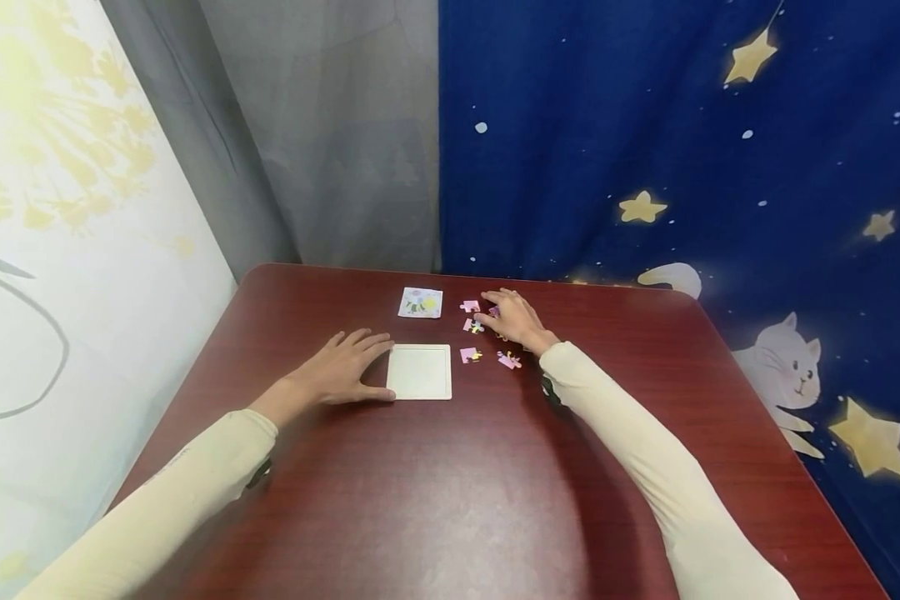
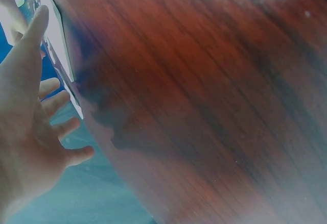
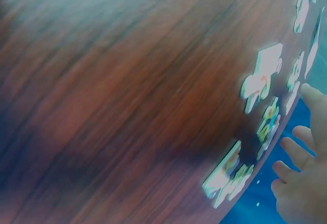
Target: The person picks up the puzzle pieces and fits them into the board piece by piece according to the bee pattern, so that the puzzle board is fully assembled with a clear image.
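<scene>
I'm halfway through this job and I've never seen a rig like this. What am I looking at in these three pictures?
There is no machine here: a person works with two bare hands. The wide picture comes from a camera worn on the head, looking forward and down. The other two come from cameras on the wrists, one each, so the table looks tilted there.

On the reddish-brown table lie a square white board, a small picture card beyond it, and loose puzzle pieces to the right.

The left hand is spread at the board's left edge. The right hand is among the farther pieces; I see nothing plainly held, and can't tell whether it touches one.
</scene>
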{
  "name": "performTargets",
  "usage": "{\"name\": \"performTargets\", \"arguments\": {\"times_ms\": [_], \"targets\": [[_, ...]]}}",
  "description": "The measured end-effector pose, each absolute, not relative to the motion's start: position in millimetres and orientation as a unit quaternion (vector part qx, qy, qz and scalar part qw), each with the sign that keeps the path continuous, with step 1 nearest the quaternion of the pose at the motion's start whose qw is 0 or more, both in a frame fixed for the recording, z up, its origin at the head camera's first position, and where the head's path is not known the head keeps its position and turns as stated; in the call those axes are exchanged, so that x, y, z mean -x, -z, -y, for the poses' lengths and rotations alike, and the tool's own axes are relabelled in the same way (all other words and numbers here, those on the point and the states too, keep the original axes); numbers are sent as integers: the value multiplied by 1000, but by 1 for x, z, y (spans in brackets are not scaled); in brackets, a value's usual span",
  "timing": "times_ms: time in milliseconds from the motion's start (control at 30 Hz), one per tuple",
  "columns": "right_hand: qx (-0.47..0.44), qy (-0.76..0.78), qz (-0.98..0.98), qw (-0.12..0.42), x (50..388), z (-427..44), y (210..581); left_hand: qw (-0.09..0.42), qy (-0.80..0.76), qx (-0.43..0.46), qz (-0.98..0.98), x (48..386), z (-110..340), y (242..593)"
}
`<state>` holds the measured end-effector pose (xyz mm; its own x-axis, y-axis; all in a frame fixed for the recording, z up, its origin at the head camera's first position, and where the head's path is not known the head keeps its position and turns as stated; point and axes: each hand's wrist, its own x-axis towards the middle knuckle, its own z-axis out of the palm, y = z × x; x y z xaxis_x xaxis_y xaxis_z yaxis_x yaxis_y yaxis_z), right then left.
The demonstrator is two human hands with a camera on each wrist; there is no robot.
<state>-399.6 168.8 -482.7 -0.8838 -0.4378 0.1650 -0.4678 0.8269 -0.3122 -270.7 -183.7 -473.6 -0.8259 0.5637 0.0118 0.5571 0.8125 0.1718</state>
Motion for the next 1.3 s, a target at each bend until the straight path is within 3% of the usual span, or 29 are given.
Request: {"name": "performTargets", "arguments": {"times_ms": [567, 933, 1300], "targets": [[-155, -216, 964, 1, 413, -150, 487, 28, -92, -299, -949, 272, 181, 475], [-178, -200, 963, 21, 412, -144, 483, 32, -97, -294, -950, 275, 182, 477], [-172, -244, 955, 2, 416, -147, 486, 38, -122, -286, -949, 274, 183, 475]]}}
